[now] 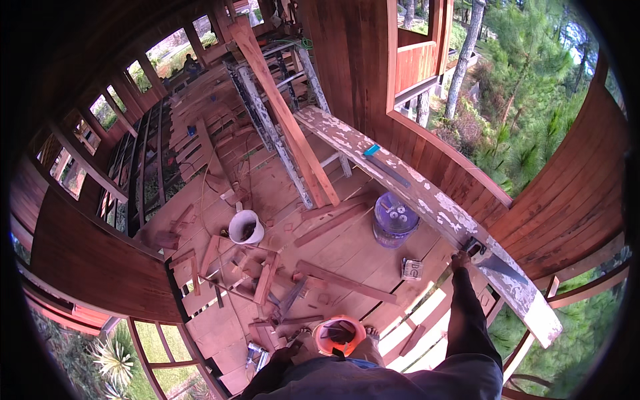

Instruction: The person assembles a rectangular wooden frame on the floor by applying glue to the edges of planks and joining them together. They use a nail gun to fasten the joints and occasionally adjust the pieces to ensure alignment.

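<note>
At the end of my outstretched right arm, my right hand (460, 260) is closed at the dark handle of a handsaw (501, 267). The saw lies flat on a long plank (440, 207) with peeling white paint, its blade pointing toward the plank's near right end. Farther up the same plank rests a try square (389, 168) with a teal handle. My left hand (285, 355) is low beside my body, dark against my clothes, and its fingers cannot be made out. Close in front of me, between my feet, stands an orange bucket (361, 332) with dark contents.
Beneath the plank stands a purple-lidded bucket (393, 233), near a small printed bag (412, 269). A white bucket (247, 227) and wood offcuts (267, 277) litter the board floor (353, 260), which has open gaps. Long boards (287, 113) lean on a paint-spattered trestle (257, 107).
</note>
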### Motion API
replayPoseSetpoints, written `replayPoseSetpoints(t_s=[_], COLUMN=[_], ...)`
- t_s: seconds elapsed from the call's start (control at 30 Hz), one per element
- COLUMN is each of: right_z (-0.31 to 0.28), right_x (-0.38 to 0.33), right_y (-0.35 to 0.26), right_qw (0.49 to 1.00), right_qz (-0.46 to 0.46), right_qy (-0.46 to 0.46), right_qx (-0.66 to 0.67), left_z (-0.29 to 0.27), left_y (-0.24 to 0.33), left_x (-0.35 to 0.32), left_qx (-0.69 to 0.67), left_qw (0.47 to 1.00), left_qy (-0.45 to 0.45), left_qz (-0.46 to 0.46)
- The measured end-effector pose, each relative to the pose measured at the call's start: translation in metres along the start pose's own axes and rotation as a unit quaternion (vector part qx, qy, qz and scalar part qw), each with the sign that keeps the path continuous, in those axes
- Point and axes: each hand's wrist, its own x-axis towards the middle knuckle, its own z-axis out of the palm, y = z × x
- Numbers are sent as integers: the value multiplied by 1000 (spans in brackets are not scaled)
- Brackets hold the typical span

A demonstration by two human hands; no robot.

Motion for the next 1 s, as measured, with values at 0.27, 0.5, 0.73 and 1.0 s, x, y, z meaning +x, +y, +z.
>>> replayPoseSetpoints(t_s=[0.27,0.5,0.73,1.0], right_z=[-11,41,37,-4], right_x=[58,119,151,98], right_y=[-59,7,17,-11], right_qw=[985,988,958,944], right_qz=[96,98,-25,-195], right_qy=[-73,-75,-137,223], right_qx=[-126,-96,-251,146], left_z=[55,91,107,118], left_y=[-14,-1,10,11], left_x=[-84,-127,-132,-145], left_qx=[-37,-201,-103,-227], left_qw=[945,882,928,902], left_qy=[125,265,178,175], left_qz=[-301,-334,-310,-323])
